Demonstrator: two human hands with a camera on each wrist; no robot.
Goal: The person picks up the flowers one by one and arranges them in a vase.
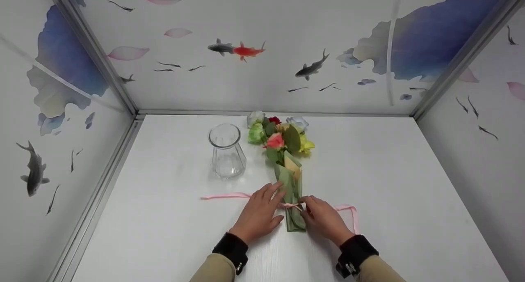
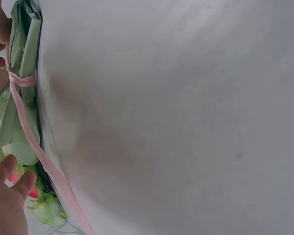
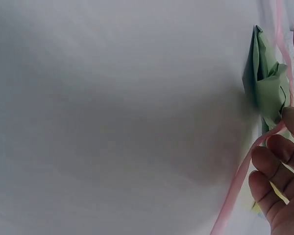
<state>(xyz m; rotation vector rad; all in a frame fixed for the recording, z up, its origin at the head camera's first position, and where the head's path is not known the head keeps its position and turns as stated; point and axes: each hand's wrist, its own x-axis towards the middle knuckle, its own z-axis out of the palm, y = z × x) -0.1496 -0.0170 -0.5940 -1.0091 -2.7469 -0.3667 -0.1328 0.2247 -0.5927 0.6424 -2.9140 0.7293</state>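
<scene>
A bouquet of artificial flowers [image 1: 275, 141] lies on the table, its stems rolled in green wrapping paper [image 1: 296, 221]. A pink ribbon [image 1: 224, 196] goes round the wrapping and crosses at the front, with loose tails to both sides. My left hand [image 1: 260, 212] is at the wrapping's left edge, fingers extended and fingertips on the paper just above the ribbon. At the right edge, my right hand [image 1: 326, 218] pinches the ribbon beside the crossing between thumb and fingers. The right wrist view shows the ribbon [image 3: 235, 191] running down from those fingers.
A clear glass vase [image 1: 228, 161] stands upright left of the bouquet. Printed panels with fish and petals enclose the white table [image 1: 389, 183] at the back and both sides. Metal frame rails [image 1: 275, 113] run along the table's back edge.
</scene>
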